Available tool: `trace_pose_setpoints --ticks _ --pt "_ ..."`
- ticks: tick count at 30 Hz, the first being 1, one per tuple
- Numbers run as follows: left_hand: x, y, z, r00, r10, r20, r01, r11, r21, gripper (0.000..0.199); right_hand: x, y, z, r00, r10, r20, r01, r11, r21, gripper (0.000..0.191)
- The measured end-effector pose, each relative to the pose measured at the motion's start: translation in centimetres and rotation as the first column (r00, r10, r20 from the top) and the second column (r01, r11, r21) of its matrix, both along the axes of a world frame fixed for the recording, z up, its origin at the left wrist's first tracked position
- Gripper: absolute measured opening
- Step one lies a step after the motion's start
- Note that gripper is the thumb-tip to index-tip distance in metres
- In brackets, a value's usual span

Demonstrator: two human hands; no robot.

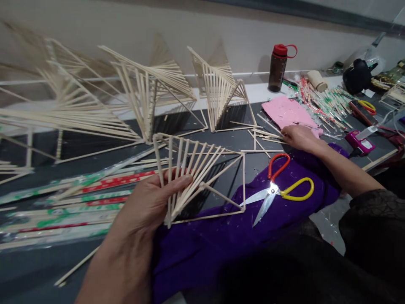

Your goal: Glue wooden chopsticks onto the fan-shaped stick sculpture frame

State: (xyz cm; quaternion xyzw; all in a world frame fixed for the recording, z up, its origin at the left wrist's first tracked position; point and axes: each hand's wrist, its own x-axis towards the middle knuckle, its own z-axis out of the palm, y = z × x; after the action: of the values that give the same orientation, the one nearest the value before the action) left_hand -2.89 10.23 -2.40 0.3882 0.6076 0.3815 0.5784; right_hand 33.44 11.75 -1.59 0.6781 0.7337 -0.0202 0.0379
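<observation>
My left hand [155,198] grips the left end of a wooden stick frame [196,169], thumb across its fanned sticks. The frame's right side is a thin triangle of sticks over a purple cloth [202,249]. Farther right, my right hand [299,137] is closed, its fingertips down at the edge of a pink sheet [287,110], beside several loose sticks [268,136]. What its fingers hold is too small to make out. Scissors [274,191] with one red and one yellow handle lie with blades apart on the purple cloth.
Three larger stick structures [218,93] stand along the wall. Wrapped chopsticks [104,198] lie at the left, and more wrappers and sticks [329,99] at the back right. A dark bottle [277,69] with a red lid stands by the wall; a purple charger [360,142] sits right.
</observation>
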Motion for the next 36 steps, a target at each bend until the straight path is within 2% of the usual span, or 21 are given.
trace_pose_setpoints --ticks 2,5,7,9,12,16,20,26,29,32,34,36 --pt "0.0 0.0 0.0 1.000 -0.009 -0.006 0.009 1.000 -0.001 0.035 -0.7 -0.4 -0.3 0.998 0.047 0.032 -0.046 0.998 -0.042 0.028" --pt "0.1 0.0 0.1 1.000 -0.006 -0.001 0.006 1.000 -0.003 0.035 -0.8 -0.9 -0.4 0.993 0.097 -0.072 -0.102 0.993 -0.058 0.029" --pt "0.2 0.0 0.1 1.000 0.009 0.008 -0.009 1.000 -0.008 0.036 -0.3 -1.1 -0.3 0.983 0.089 -0.162 -0.095 0.995 -0.033 0.030" --pt "0.2 0.0 0.1 1.000 0.019 0.011 -0.019 1.000 -0.016 0.035 0.4 -1.1 -0.1 0.981 0.073 -0.182 -0.075 0.997 -0.006 0.030" --pt "0.1 0.0 0.1 1.000 0.018 0.008 -0.018 1.000 -0.017 0.034 0.9 -0.9 0.0 0.993 0.095 -0.064 -0.095 0.995 -0.002 0.030" --pt "0.3 -0.1 0.3 1.000 0.017 0.006 -0.017 1.000 -0.001 0.033 0.1 -1.0 -0.1 0.990 0.125 0.063 -0.121 0.990 -0.070 0.030" --pt "0.3 0.0 0.1 1.000 0.029 -0.008 -0.029 1.000 0.005 0.034 -0.5 -1.2 0.1 0.991 0.104 0.086 -0.096 0.991 -0.090 0.031" --pt "0.0 0.1 -0.2 0.999 0.022 -0.024 -0.021 0.999 0.033 0.035 0.0 -1.6 0.2 0.990 0.114 0.084 -0.100 0.984 -0.151 0.029" --pt "0.2 -0.1 0.2 1.000 0.007 -0.026 -0.006 1.000 0.027 0.034 0.2 -1.6 0.0 0.994 0.048 0.101 -0.036 0.993 -0.112 0.028" --pt "0.4 -0.3 0.6 1.000 0.005 -0.024 -0.004 1.000 0.016 0.035 0.3 -1.3 0.1 0.998 -0.016 0.059 0.015 1.000 0.024 0.030" --pt "0.5 -0.3 0.7 1.000 0.000 -0.028 0.001 1.000 0.020 0.035 0.0 -1.0 0.2 0.998 0.051 -0.024 -0.049 0.995 0.083 0.030" --pt "0.5 -0.2 0.6 1.000 -0.010 -0.027 0.011 1.000 0.022 0.034 -0.6 -0.8 0.3 0.977 0.193 -0.086 -0.189 0.981 0.055 0.028"
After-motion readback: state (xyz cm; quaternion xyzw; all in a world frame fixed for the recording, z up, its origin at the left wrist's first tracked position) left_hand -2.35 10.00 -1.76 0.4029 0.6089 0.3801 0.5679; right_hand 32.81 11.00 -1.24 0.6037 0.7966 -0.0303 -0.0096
